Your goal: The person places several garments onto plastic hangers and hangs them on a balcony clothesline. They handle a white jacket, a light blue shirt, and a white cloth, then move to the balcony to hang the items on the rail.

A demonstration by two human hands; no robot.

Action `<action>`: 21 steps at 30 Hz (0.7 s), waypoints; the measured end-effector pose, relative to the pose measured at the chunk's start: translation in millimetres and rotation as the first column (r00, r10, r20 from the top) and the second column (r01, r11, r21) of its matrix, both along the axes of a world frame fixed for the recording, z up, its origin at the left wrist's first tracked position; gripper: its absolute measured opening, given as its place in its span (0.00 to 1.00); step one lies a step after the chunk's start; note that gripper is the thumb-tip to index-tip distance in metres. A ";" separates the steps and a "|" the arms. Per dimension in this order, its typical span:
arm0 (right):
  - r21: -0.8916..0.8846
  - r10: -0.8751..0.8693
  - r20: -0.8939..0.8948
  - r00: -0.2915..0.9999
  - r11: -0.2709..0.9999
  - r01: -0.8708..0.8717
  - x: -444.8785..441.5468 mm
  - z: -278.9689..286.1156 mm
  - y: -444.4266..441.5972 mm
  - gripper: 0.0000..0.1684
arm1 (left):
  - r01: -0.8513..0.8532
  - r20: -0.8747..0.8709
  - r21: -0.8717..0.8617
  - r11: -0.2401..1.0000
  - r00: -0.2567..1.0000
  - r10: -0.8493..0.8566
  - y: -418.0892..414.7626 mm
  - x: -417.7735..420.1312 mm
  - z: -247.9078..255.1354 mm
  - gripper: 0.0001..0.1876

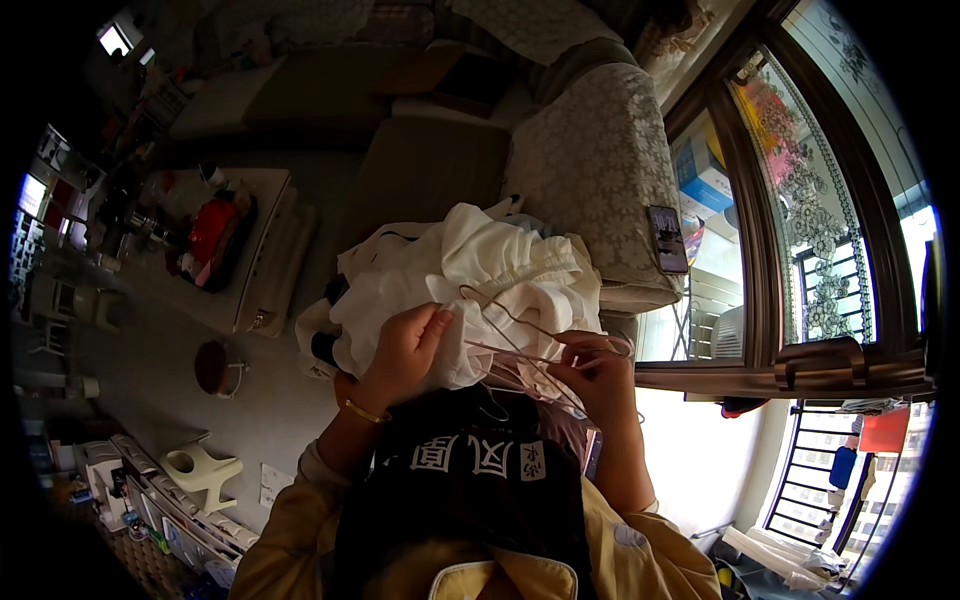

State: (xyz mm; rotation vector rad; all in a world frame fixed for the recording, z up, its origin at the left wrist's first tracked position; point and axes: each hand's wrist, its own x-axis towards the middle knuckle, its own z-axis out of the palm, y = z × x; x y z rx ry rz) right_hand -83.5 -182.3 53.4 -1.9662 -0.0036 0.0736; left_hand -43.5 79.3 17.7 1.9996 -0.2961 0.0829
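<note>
My left hand (405, 346) grips the edge of a white garment (461, 360), thumb on top. My right hand (596, 371) has its fingers closed around thin wire clothes hangers. One is a pink hanger (517, 352), with its curved end beside my right fingers. A brownish hanger (501, 301) crosses over the white cloth. How many hangers I hold cannot be made out. Under and beyond both hands lies a heap of white clothes (502, 251), including a piece with a gathered elastic band. Dark trim shows at its left side.
A sofa arm with a floral cover (592, 142) stands beyond the heap, bearing a phone (667, 238). Brown-framed windows (761, 225) line the right. To the left are a coffee table (262, 195) with a red item (210, 232), a round brown stool (212, 367) and a pale plastic stool (199, 469).
</note>
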 end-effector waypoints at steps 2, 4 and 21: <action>0.134 -0.057 -0.118 0.991 0.988 0.073 -1.1 7.3 -5.8 0.08 | -0.052 0.040 -0.035 0.998 0.998 0.053 6.2 0.4 -0.7 0.14; 0.192 -0.081 -0.180 0.980 0.974 0.116 -1.5 11.6 -9.7 0.15 | -0.078 0.074 -0.073 0.994 0.994 0.084 8.4 0.1 -0.5 0.13; 0.206 -0.190 -0.045 0.981 0.959 0.196 -10.5 22.5 -33.4 0.06 | -0.305 0.226 -0.023 0.952 0.926 0.302 46.9 20.3 -16.6 0.11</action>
